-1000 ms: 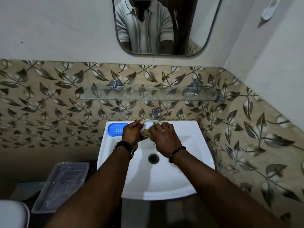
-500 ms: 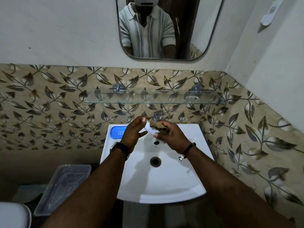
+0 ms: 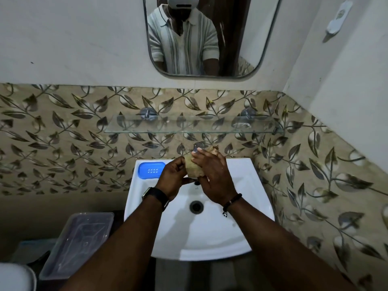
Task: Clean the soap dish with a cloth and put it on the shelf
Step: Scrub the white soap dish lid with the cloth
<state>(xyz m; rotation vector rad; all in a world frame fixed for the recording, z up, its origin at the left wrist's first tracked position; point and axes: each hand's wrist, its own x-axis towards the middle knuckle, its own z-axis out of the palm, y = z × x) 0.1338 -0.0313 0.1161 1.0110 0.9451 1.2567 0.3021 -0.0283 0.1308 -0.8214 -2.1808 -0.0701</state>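
Your two hands meet above the back of the white sink [image 3: 252, 185], just in front of the tap [image 3: 198, 146]; between them sits a bunched beige cloth [image 3: 194, 170]. Your left grip [image 3: 174, 177] is clamped on the cloth from the left, fingers curled round its edge; your right grip [image 3: 214, 177] is clamped on it from the right, fingers laid over the top and pointing left, with a tuft of cloth poking out behind the knuckles. Anything wrapped inside the cloth is hidden, so I cannot tell whether you hold more than the cloth.

The blue soap dish [image 3: 151, 170] lies flat on the sink's back left corner, just beside your left grip but apart from it; a small grid of holes shows in its middle. The glass shelf [image 3: 189, 127] hangs on the leaf-patterned tiles above the tap.

A dark watch [image 3: 154, 196] sits on your left wrist; a beaded bracelet [image 3: 232, 201] on your right. A clear plastic container [image 3: 79, 240] stands low on the left, beside the sink; the mirror [image 3: 231, 38] above the shelf reflects a striped shirt.
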